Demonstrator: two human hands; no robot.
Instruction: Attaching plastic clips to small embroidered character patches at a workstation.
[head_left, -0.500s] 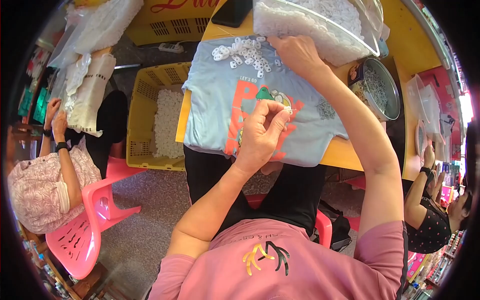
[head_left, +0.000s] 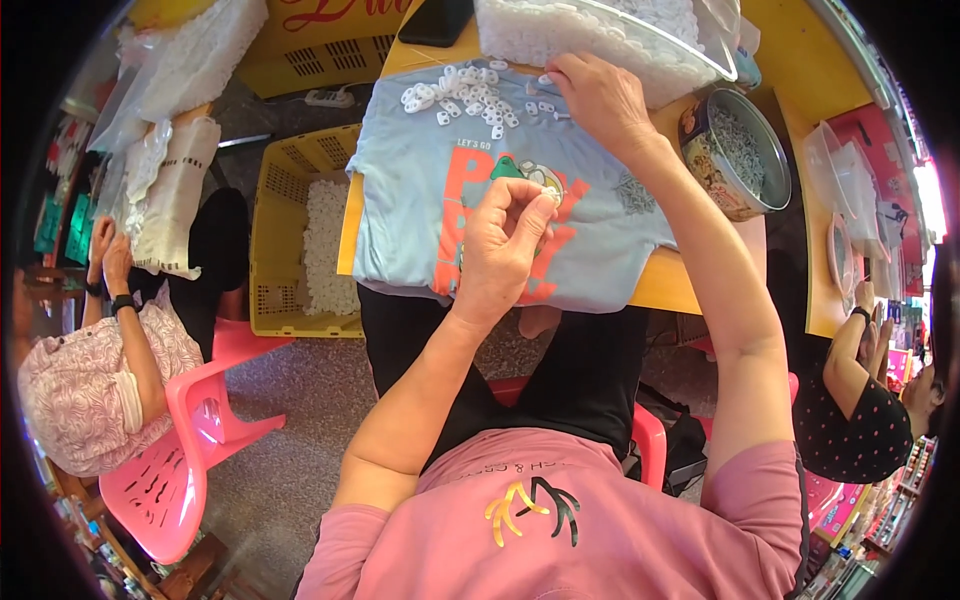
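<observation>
Under your hands lies a pale blue cloth (head_left: pixel 410 215) with an orange print and a small green figure. The parts (head_left: pixel 462 92) piled on it are white, as are those in the clear bag (head_left: pixel 600 40). Your table (head_left: pixel 680 290) is yellow; so is the crate (head_left: pixel 272 240), filled with white pieces. The tin (head_left: pixel 735 150) holds grey bits. Your shirt (head_left: pixel 520 540) is pink with a yellow and black mark. The chair (head_left: pixel 190 430) beside you is pink.
</observation>
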